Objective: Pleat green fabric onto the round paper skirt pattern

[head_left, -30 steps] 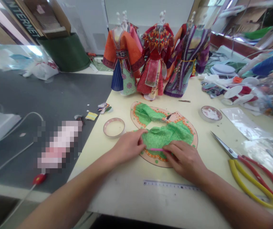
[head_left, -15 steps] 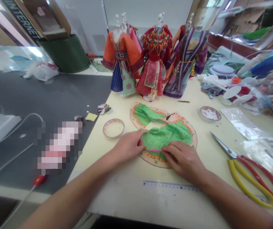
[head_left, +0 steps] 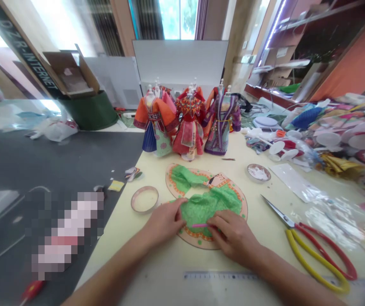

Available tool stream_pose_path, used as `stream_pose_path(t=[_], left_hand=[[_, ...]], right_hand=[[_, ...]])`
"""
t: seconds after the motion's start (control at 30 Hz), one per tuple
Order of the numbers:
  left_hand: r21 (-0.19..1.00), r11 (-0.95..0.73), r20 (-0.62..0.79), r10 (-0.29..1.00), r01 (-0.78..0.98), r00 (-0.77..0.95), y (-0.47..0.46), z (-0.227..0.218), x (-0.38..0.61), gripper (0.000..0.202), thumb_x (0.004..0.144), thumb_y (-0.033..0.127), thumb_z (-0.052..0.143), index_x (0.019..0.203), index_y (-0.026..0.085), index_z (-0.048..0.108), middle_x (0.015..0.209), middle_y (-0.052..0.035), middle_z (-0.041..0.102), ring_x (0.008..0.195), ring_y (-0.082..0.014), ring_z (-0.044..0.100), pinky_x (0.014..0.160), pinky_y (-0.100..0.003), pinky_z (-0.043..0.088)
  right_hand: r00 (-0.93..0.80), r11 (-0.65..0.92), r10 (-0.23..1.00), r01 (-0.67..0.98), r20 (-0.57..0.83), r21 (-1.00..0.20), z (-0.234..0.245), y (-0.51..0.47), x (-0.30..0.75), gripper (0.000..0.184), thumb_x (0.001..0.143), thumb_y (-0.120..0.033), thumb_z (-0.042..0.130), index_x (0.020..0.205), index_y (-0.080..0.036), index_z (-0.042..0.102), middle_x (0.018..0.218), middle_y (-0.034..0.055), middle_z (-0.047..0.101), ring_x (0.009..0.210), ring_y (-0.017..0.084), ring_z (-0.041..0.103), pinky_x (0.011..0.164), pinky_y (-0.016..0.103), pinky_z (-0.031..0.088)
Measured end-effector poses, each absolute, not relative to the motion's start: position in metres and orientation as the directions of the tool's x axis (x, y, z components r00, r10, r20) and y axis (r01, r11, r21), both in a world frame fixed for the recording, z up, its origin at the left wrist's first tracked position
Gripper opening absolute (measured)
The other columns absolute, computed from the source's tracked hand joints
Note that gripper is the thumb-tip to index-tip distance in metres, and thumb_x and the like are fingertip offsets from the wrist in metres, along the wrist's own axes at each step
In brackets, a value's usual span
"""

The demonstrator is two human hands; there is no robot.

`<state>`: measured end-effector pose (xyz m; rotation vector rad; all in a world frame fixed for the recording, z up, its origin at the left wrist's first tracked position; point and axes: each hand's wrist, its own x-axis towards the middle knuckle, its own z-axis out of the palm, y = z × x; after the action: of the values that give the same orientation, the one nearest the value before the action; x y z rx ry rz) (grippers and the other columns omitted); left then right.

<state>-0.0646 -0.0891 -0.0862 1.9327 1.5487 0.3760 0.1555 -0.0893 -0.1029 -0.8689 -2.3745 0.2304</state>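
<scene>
left grip [head_left: 165, 223] lies flat and wide on the green cloth [head_left: 209, 208]; right grip [head_left: 233, 236] is narrow at a pink stick [head_left: 199, 225], hold unclear. the cloth sits on a round paper pattern [head_left: 230, 185] on the bench [head_left: 157, 265]; uneven pressure could slide it askew.

hands [head_left: 164, 224]: 2 | doll dresses [head_left: 189, 136]: at least 5 | tape rolls [head_left: 144, 199]: 2 | scissors [head_left: 313, 250]: 1 | rulers [head_left: 220, 276]: 1 | green cloths [head_left: 208, 208]: 1 | paper patterns [head_left: 198, 242]: 1

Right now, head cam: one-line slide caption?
Head view: left hand and right hand on green fabric over a printed paper pattern, pink stick by the right hand, costumed miniature mannequins beyond.
</scene>
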Motion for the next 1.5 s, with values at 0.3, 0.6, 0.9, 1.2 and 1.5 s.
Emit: stream_pose_path(t=[0.3,0.6,0.9,1.2,1.5], left_hand=[[0.601,-0.108,-0.163,0.953,0.792,0.253,-0.0890,-0.0866,-0.0635,0.052,0.069,0.020,0.051,0.121,0.024,0.049,0.068,0.0031,0.061,0.065,-0.0162,0.056,0.056,-0.023,0.035],[0.610,-0.119,-0.154,0.952,0.783,0.265,-0.0887,-0.0891,-0.0651,0.051,0.070,0.020,0.052,0.121,0.023,0.049,0.068,0.0029,0.060,0.063,-0.0153,0.055,0.055,-0.023,0.033],[0.599,-0.111,-0.173,0.949,0.793,0.264,-0.0885,-0.0872,-0.0640,0.051,0.069,0.019,0.051,0.121,0.022,0.049,0.069,0.0025,0.060,0.064,-0.0154,0.055,0.056,-0.023,0.034],[0.650,-0.077,-0.186,0.948,0.756,0.257,-0.0881,-0.0859,-0.0660,0.048,0.071,0.023,0.051,0.119,0.022,0.051,0.068,0.0025,0.061,0.063,-0.0154,0.056,0.056,-0.023,0.035],[0.744,-0.053,-0.116,0.971,0.666,0.207,-0.0893,-0.0861,-0.0605,0.021,0.078,0.027,0.046,0.090,0.019,0.061,0.063,0.0015,0.061,0.060,-0.0145,0.056,0.057,-0.023,0.038]], right_hand=[[-0.577,0.750,0.660,0.543,0.481,-0.378,-0.1012,-0.0886,0.1557,0.011,0.082,-0.014,0.047,0.080,-0.016,0.058,0.068,0.0031,0.057,0.063,0.014,0.050,0.057,0.025,0.037],[-0.582,0.750,0.661,0.537,0.474,-0.386,-0.1006,-0.0881,0.1560,0.011,0.083,-0.014,0.047,0.082,-0.015,0.058,0.069,0.0037,0.057,0.064,0.014,0.050,0.057,0.025,0.037],[-0.567,0.740,0.671,0.545,0.477,-0.394,-0.1036,-0.0874,0.1569,0.011,0.083,-0.016,0.048,0.082,-0.015,0.059,0.070,0.0043,0.058,0.067,0.015,0.051,0.060,0.026,0.039],[-0.568,0.742,0.670,0.537,0.477,-0.403,-0.1040,-0.0865,0.1587,0.010,0.084,-0.017,0.048,0.082,-0.015,0.058,0.070,0.0045,0.058,0.066,0.015,0.050,0.058,0.026,0.038],[-0.558,0.742,0.669,0.533,0.491,-0.406,-0.1045,-0.0850,0.1597,0.010,0.084,-0.016,0.048,0.081,-0.016,0.058,0.068,0.0038,0.057,0.064,0.015,0.050,0.057,0.026,0.037]])
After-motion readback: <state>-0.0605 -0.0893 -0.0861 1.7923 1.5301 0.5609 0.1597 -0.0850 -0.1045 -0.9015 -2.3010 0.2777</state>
